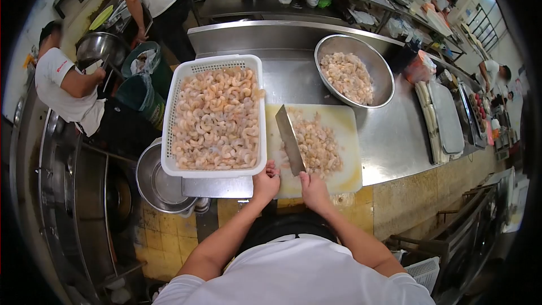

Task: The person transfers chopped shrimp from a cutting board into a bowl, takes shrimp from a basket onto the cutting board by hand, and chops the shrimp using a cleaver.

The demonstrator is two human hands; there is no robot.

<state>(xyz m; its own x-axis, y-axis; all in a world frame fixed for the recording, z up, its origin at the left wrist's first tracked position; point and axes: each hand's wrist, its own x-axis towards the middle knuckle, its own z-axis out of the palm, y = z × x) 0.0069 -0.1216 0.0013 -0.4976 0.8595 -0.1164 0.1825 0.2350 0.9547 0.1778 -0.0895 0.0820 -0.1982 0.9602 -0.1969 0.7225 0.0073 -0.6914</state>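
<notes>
My right hand (314,188) is wrapped round the handle end of a cleaver (290,142). The broad blade points away from me, over the left part of a white cutting board (349,135). Right of the blade lies a heap of chopped shrimp (319,144). My left hand (266,181) is closed, fingers curled, between the board's left edge and the near right corner of a white plastic basket (213,173). What its fingers hold, if anything, is hidden. Whole peeled shrimp (217,118) fill the basket. Beyond the board, cut shrimp (347,76) lie in a metal bowl (385,82).
The basket and board rest on a steel table (389,141) with a raised back edge. A metal pot (161,178) stands below its left end. Green bins (141,93) and two co-workers (68,85) are at the left. Trays (446,116) stand at the right.
</notes>
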